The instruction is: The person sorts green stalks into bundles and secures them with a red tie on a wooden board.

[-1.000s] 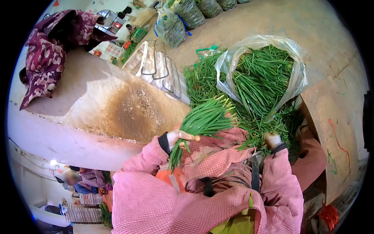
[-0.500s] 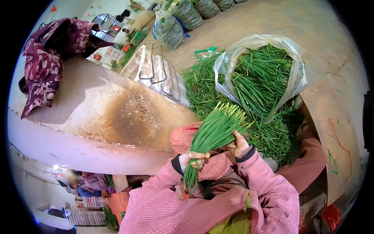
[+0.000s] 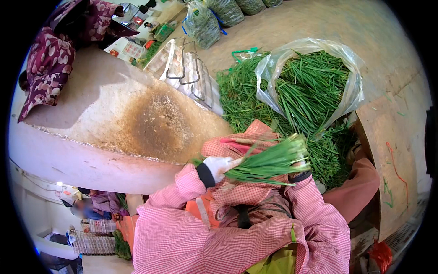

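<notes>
Sideways, the green bunch (image 3: 267, 163) points its pale ends rightward; left hand (image 3: 219, 167) clamped around its left part, right hand (image 3: 298, 167) by those ends, fingers too hidden to tell

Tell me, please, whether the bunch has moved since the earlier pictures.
Yes: judged against the bag, which looks unmoved, the bunch has swung, its pale ends now farther right and lower in the view.

Pink/wht chk'd smock (image 3: 237, 249), long slvs (image 3: 166, 198), blk cuffs (image 3: 205, 176), yel-grn layer (image 3: 273, 264) underneath.
</notes>
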Tool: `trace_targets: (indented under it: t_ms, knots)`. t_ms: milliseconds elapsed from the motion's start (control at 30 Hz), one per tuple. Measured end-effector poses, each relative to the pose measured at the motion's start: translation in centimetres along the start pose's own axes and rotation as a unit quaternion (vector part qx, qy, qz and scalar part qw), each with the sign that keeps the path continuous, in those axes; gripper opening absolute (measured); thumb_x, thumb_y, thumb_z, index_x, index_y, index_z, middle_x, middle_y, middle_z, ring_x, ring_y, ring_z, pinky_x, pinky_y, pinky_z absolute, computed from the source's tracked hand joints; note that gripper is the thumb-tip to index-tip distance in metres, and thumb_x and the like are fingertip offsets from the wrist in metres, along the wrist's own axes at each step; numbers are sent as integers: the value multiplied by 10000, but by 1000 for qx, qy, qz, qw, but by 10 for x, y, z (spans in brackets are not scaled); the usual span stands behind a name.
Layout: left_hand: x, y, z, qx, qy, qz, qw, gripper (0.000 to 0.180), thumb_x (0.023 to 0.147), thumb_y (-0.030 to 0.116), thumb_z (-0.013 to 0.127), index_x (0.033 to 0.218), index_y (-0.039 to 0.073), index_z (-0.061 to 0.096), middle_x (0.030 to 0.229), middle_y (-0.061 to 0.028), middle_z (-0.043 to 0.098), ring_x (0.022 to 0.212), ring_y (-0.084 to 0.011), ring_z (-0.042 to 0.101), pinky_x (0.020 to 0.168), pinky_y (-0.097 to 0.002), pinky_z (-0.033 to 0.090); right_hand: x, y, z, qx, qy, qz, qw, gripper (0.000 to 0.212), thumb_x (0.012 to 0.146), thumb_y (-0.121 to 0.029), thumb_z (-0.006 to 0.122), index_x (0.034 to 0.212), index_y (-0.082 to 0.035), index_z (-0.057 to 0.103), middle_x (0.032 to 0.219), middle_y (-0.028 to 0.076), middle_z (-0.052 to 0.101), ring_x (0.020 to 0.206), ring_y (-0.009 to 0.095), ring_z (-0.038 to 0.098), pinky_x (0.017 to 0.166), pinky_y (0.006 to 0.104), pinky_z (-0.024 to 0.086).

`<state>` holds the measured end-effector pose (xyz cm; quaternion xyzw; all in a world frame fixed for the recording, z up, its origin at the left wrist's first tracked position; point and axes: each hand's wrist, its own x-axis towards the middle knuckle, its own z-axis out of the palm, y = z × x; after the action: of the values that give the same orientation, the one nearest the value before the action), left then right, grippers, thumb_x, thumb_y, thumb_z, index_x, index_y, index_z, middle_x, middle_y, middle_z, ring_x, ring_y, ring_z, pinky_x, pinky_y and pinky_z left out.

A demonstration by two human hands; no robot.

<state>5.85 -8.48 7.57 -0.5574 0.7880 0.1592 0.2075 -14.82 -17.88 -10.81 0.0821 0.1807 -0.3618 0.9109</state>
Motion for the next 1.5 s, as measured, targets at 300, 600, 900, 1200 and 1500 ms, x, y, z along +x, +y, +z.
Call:
trace_targets:
  t_ms: [300,600,900,1200,1500]
  knots:
    - [69,-2,-36,205,143,167,954,560,700,89,462,1232,220,344,800,-59,516,585,-220,549,475,-327,452,-5,-42,-31,18,16,-110,994,296,839,-251,417,1069,-68,458,986,85,535,816,187,540,622,301,444]
    - [42,-48,-66,311,258,186,895,490,686,125,463,1154,270,447,786,-20,507,544,-171,506,449,-304,428,-29,-115,-117,-244,349,-229,876,269,759,-71,530,1018,-48,461,903,68,553,643,113,513,447,202,370]
    - [44,-65,-68,350,223,181,892,576,688,108,459,1240,222,341,761,-14,505,505,-163,504,442,-289,436,-35,-59,49,-762,-29,-404,506,1012,517,-299,746,1271,36,161,1277,237,243,1187,336,254,986,329,218]
    - [64,-39,-83,351,169,203,898,575,704,110,446,1257,164,297,652,-21,473,474,-163,507,396,-296,422,-11,-22,23,-856,37,-178,485,404,691,-358,592,942,-56,497,726,189,576,688,337,562,594,394,444]
    - [73,-40,-120,410,271,72,868,585,700,78,443,1264,152,305,636,-12,444,510,-147,484,443,-273,414,26,-34,-100,-926,-24,-215,310,310,806,-297,462,839,-13,581,748,166,599,689,280,586,605,348,465]
